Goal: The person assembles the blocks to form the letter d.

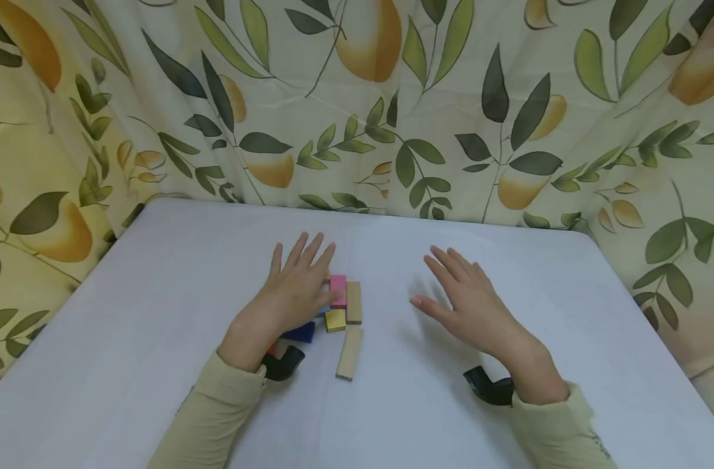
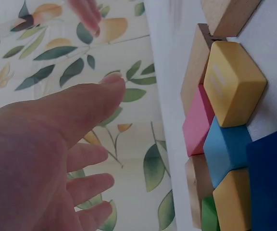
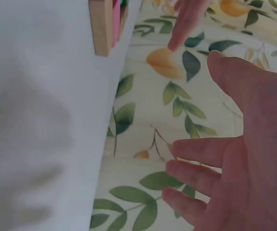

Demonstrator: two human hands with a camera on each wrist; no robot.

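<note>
My left hand [image 1: 292, 293] hovers over a cluster of coloured blocks, its fingers spread and holding nothing. Beside and below it show a pink block [image 1: 338, 291], a yellow block [image 1: 335, 320], a dark blue block [image 1: 299, 333] and two plain wooden blocks, one upper [image 1: 354, 303] and one lower [image 1: 349, 353]. In the left wrist view a light blue block [image 2: 227, 147], a second yellow block [image 2: 232, 199] and a green block [image 2: 209, 214] also appear; the hand hides part of the group from above. My right hand [image 1: 474, 309] is held above the table right of the blocks, fingers extended, with nothing in it.
The blocks lie on a white table [image 1: 415, 404]. Behind it hangs a curtain [image 1: 357, 130] printed with leaves and fruit. A black strap piece is at the left wrist [image 1: 283, 365] and another at the right wrist [image 1: 488, 389].
</note>
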